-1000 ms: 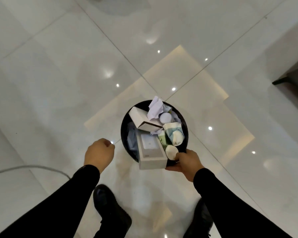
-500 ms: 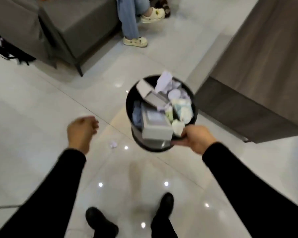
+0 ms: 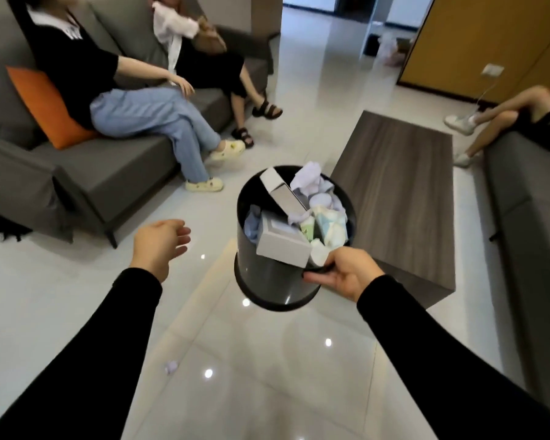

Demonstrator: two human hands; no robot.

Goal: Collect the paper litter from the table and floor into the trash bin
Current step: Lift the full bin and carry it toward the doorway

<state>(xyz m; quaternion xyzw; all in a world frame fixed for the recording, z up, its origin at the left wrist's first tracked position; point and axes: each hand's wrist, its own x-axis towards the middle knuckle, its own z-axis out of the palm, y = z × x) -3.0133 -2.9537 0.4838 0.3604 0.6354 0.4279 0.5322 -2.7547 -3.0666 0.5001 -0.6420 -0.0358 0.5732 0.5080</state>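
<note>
The grey box (image 3: 283, 246) and a second box (image 3: 280, 192) leaning behind it hide whatever lies deeper in the black trash bin (image 3: 267, 281). The crumpled paper (image 3: 308, 179) and paper cups (image 3: 331, 225) packed beside them are hard to tell apart. The frame's top edge cuts off the people seated on the grey sofa (image 3: 115, 173).

The right hand (image 3: 346, 274) grips the bin's near rim and holds it tilted above the tiled floor (image 3: 267, 360), just beside the dark wooden bench (image 3: 394, 192). Its fingertips are hidden at the rim. The left hand (image 3: 159, 246) hangs free to the bin's left, fingers loosely spread and holding nothing. One small paper ball (image 3: 171, 367) lies on the floor below the left forearm, well apart from both hands and the bin.
</note>
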